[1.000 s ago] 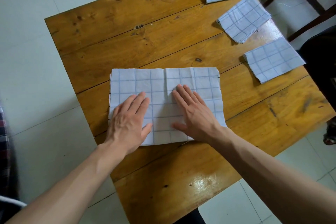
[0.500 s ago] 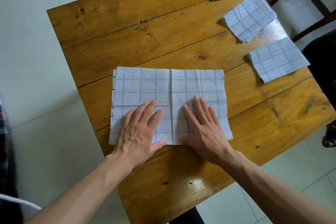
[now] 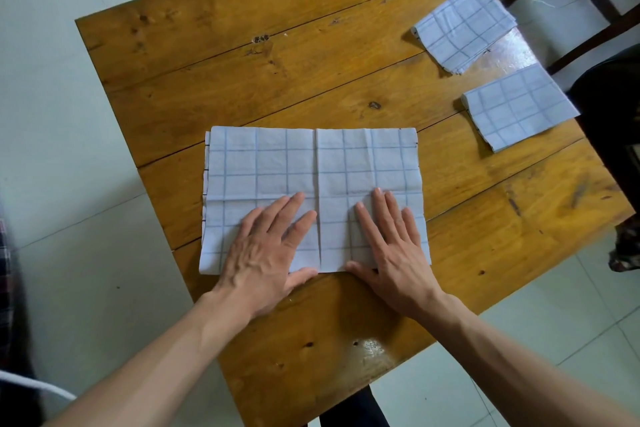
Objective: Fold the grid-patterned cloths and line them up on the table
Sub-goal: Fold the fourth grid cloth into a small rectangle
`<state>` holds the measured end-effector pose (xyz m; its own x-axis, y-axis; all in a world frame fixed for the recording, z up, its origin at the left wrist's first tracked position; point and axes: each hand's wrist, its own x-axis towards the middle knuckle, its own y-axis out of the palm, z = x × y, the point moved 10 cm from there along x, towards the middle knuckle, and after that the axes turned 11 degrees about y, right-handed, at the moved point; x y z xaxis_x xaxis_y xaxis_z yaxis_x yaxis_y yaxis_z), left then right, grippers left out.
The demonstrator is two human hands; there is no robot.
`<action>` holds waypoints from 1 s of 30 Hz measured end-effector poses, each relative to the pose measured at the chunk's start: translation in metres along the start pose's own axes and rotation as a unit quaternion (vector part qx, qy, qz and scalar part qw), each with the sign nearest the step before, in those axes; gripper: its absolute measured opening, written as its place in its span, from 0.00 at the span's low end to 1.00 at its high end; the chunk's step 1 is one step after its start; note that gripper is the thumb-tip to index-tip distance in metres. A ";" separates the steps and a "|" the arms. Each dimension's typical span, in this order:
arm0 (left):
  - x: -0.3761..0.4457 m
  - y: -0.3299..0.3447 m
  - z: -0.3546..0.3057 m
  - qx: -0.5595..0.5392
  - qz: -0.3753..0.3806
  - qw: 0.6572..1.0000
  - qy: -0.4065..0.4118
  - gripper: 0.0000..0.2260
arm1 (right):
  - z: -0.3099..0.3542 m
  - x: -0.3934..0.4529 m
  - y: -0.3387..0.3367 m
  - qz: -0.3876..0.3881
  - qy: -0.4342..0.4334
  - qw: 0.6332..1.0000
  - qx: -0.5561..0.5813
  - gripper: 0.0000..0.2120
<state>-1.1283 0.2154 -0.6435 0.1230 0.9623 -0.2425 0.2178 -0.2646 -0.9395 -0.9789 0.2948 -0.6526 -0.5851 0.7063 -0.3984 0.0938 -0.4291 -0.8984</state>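
Head view showed a half-folded grid cloth (image 3: 298,177) lying flat at the middle of a wooden table (image 3: 242,80). The left hand (image 3: 266,253) and right hand (image 3: 391,253) pressed its near edge, fingers straight and slightly spread. Three folded cloths (image 3: 464,24) lay along the right edge.

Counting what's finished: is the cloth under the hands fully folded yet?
No. The cloth lies wide, about twice the folded cloths' size.
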 end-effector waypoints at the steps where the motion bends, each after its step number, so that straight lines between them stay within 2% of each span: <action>1: 0.000 0.000 0.000 -0.002 0.002 1.000 -0.001 0.38 | -0.005 -0.002 0.000 -0.003 0.009 1.000 -0.005 0.42; 8: -0.003 0.003 0.006 -0.001 0.002 1.000 0.000 0.38 | -0.029 -0.009 0.003 -0.001 0.043 0.999 -0.021 0.41; 13: -0.013 0.008 0.018 -0.008 0.012 1.000 -0.018 0.39 | -0.037 -0.012 0.004 0.012 0.040 0.999 -0.004 0.35; 25: -0.031 0.003 0.039 -0.014 -0.006 0.999 -0.042 0.37 | -0.073 -0.031 -0.004 0.022 0.103 0.993 0.043 0.28; 27: -0.031 0.003 0.039 -0.014 -0.007 0.999 -0.042 0.37 | -0.076 -0.034 -0.006 0.024 0.112 0.992 0.049 0.30; 30: -0.031 0.003 0.039 -0.019 -0.010 0.999 -0.041 0.37 | -0.076 -0.036 -0.012 0.021 0.138 0.987 0.075 0.43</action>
<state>-1.1691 0.1872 -0.6482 0.0396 0.9689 -0.2443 0.2560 -0.2462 -0.9348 -0.8977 0.3179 -0.6414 -0.3400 0.8034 -0.4888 -0.0183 -0.5253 -0.8507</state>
